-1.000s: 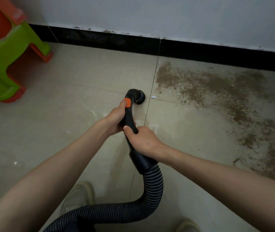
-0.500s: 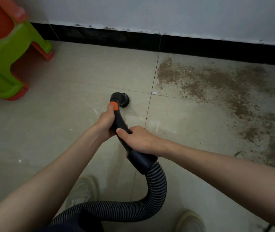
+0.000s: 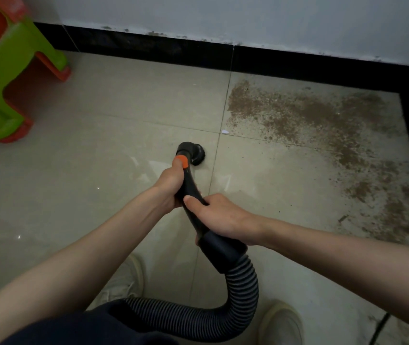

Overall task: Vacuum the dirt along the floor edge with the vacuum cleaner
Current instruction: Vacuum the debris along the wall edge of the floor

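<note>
Head view: the black vacuum wand [image 3: 190, 188] is gripped by both hands — the left hand [image 3: 170, 184] wrapped round it just below the orange collar [image 3: 181, 162], the right hand [image 3: 219, 215] closed round it nearer the ribbed hose [image 3: 236, 295]. The round brush nozzle [image 3: 194, 153] is set on clean tile just left of the grout line, with the brown dirt [image 3: 310, 125] spread to its right and far side, running towards the black skirting [image 3: 298, 63].

Several slips can be foreseen. If the nozzle is swept fast into the dirt, loose grains could be pushed or scattered rather than drawn in. The strip against the skirting could be missed by the round brush. The hose loops between the shoes [image 3: 282, 324], so a tug or a step on it is possible. The white scrap [image 3: 225, 131] could block the mouth.

Against the frame half a second before, the nozzle is found further right and nearer the grout line, though not yet in the dirt; the patch looks unchanged.
</note>
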